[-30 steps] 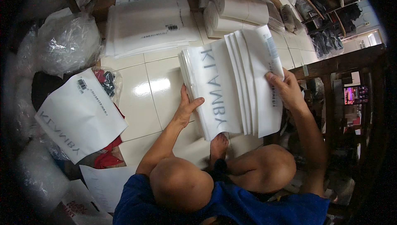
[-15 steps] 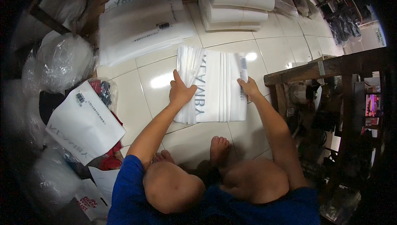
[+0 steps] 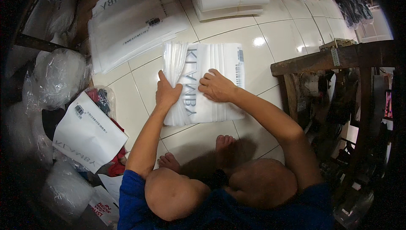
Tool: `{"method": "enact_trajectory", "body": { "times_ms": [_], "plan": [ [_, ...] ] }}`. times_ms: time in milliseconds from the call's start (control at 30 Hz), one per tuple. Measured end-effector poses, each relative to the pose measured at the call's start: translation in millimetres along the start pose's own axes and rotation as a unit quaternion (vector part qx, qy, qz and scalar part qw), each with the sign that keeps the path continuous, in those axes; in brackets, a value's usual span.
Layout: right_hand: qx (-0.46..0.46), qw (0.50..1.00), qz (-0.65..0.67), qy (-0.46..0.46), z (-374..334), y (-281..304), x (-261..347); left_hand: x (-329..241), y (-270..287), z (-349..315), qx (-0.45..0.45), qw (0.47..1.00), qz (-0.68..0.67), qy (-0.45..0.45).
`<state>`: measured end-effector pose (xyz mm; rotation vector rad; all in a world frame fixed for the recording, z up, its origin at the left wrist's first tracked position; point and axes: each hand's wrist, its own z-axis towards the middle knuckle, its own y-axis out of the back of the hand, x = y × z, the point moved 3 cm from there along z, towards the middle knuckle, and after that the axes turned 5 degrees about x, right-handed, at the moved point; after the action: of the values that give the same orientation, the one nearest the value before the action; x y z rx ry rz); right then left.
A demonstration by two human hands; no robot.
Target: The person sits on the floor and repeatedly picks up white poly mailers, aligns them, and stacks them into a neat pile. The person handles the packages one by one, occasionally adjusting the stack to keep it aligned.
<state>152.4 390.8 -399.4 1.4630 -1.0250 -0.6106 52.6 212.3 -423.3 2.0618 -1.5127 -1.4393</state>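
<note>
Touching the left edge of the white stack (image 3: 190, 80), the left hand (image 3: 169, 94) had its thumb and pointing finger wide apart; I could not tell if it gripped. The right hand (image 3: 218, 88) lay on top with loose, bent fingers. The stack sat on the floor (image 3: 260, 70), under the right hand.

Open floor (image 3: 261, 70) right of sheets (image 3: 191, 74), wooden frame (image 3: 313, 62) blocking beyond
</note>
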Motion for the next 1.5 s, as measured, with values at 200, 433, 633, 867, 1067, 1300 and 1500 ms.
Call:
{"method": "enact_trajectory", "body": {
  "times_ms": [200, 433, 633, 867, 1067, 1300, 1500],
  "plan": [
    [0.119, 0.988, -0.086, -0.053, -9.7, 11.7, -10.7, 15.9, 16.1, -0.8, 0.001, 1.0, 0.018, 0.005],
    [0.227, 0.941, -0.044, -0.246, -92.6, 22.6, -32.2, 14.1, 19.1, -4.3, 0.028, 0.999, -0.004, 0.018],
    [0.076, 0.935, 0.014, -0.347, -150.4, 10.2, -43.3, 13.3, 21.7, -3.7, 0.039, 0.999, -0.01, 0.021],
    [0.01, 0.93, 0.088, -0.358, -103.6, 12.2, -0.3, 12.6, 22.5, -6.6, 0.021, 0.999, -0.032, 0.034],
    [0.018, 0.941, 0.067, -0.332, -110.2, -8.9, -7.4, -55.6, -0.4, -33.5, -0.128, 0.924, 0.039, -0.357],
    [0.04, 0.941, 0.071, -0.327, -101.1, -8.5, -9.0, -60.3, -83.4, -27.4, 0.0, 0.918, 0.202, -0.341],
    [0.054, 0.939, 0.078, -0.33, -105.7, -9.8, -6.2, -33.6, -45.1, -1.7, 0.014, 0.956, 0.183, -0.228]
  ]
}}
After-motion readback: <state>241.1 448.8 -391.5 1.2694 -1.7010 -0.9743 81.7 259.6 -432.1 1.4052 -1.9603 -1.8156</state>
